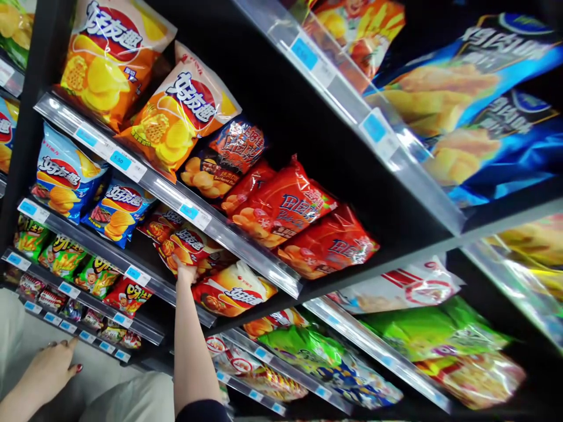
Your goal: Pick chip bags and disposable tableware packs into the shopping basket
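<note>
My right hand (186,273) reaches into a middle shelf, thumb on the front of a red and orange bag of potato chips (187,243) and the other fingers hidden behind or under it. The hand looks closed on the bag's lower part. Behind it leans a similar red bag (162,221); to its right lies a cream and red chip bag (240,288). Blue chip bags (118,208) stand to the left. My left hand (50,370) is low at the left, over my grey trousers, holding nothing visible, with its finger and thumb apart.
A clear-fronted shelf edge (246,249) with blue price tags runs just above my right hand. Red chip bags (285,202) and orange ones (173,111) fill the shelf above. Green snack bags (64,256) sit lower left. A dark upright panel (37,76) bounds the left side.
</note>
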`<state>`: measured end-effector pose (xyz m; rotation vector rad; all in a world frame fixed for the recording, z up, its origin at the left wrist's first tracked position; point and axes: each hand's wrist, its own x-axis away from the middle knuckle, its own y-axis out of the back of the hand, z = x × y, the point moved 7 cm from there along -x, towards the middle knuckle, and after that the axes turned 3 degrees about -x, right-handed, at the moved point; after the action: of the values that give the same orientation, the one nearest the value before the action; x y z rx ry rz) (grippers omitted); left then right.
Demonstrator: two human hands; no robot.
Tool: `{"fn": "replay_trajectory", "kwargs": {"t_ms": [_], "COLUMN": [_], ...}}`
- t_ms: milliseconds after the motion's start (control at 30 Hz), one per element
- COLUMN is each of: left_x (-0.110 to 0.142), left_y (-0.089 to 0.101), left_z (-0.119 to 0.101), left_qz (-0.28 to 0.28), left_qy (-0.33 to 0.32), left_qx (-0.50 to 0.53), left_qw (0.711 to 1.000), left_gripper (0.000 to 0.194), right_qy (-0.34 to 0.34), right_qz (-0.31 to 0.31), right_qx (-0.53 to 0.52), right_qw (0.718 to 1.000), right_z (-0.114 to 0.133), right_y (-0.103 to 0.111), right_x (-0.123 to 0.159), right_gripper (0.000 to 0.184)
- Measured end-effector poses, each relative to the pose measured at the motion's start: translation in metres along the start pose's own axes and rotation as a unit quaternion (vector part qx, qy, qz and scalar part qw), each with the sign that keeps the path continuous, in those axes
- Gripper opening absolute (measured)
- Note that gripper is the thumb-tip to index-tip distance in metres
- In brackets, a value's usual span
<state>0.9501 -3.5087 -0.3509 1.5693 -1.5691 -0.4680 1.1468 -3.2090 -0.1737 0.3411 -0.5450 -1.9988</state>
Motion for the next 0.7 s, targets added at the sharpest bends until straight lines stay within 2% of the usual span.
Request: {"fn": "replay_trajectory", "kwargs": {"t_ms": [133, 233, 300, 400, 467, 500, 533, 633, 667, 700], "left_x": [0.002, 0.005, 0.007, 0.008, 0.007, 0.006, 0.005, 0.009, 0.011, 0.014], "left_y": [0.000, 0.004, 0.009, 0.022, 0.031, 0.034, 0.037, 0.047, 0.051, 0.055], "left_z": [-0.005, -0.008, -0.012, -0.017, -0.020, -0.021, -0.023, -0.034, -0.037, -0.040], "left_qz": [0.002, 0.010, 0.018, 0.009, -0.003, 0.002, 0.013, 0.061, 0.071, 0.076], "left_qy": [0.010, 0.010, 0.009, 0.010, 0.009, 0.007, -0.001, -0.055, -0.072, -0.086], "left_qx": [-0.081, -0.083, -0.072, -0.010, 0.118, 0.213, 0.321, 0.594, 0.644, 0.675], "left_qw": [0.997, 0.996, 0.997, 1.000, 0.993, 0.977, 0.947, 0.800, 0.758, 0.729], "left_gripper": [0.056, 0.055, 0.055, 0.054, 0.053, 0.054, 0.055, 0.064, 0.070, 0.075], "right_qy": [0.046, 0.046, 0.031, -0.002, -0.020, -0.029, -0.040, -0.094, -0.108, -0.120], "right_qz": [0.017, 0.048, 0.096, 0.178, 0.219, 0.235, 0.253, 0.323, 0.351, 0.380], "right_qx": [-0.095, -0.192, -0.261, -0.343, -0.374, -0.385, -0.397, -0.416, -0.409, -0.398], "right_qw": [0.994, 0.979, 0.960, 0.923, 0.901, 0.892, 0.881, 0.845, 0.835, 0.826], "right_z": [0.007, 0.015, 0.018, 0.007, -0.013, -0.026, -0.041, -0.083, -0.094, -0.103], "right_y": [-0.001, 0.002, 0.004, 0.015, 0.027, 0.033, 0.038, 0.043, 0.042, 0.039], "right_x": [-0.004, 0.003, 0.016, 0.052, 0.086, 0.104, 0.123, 0.178, 0.194, 0.210], "right_gripper": [0.040, 0.042, 0.044, 0.048, 0.052, 0.054, 0.057, 0.060, 0.059, 0.058]}}
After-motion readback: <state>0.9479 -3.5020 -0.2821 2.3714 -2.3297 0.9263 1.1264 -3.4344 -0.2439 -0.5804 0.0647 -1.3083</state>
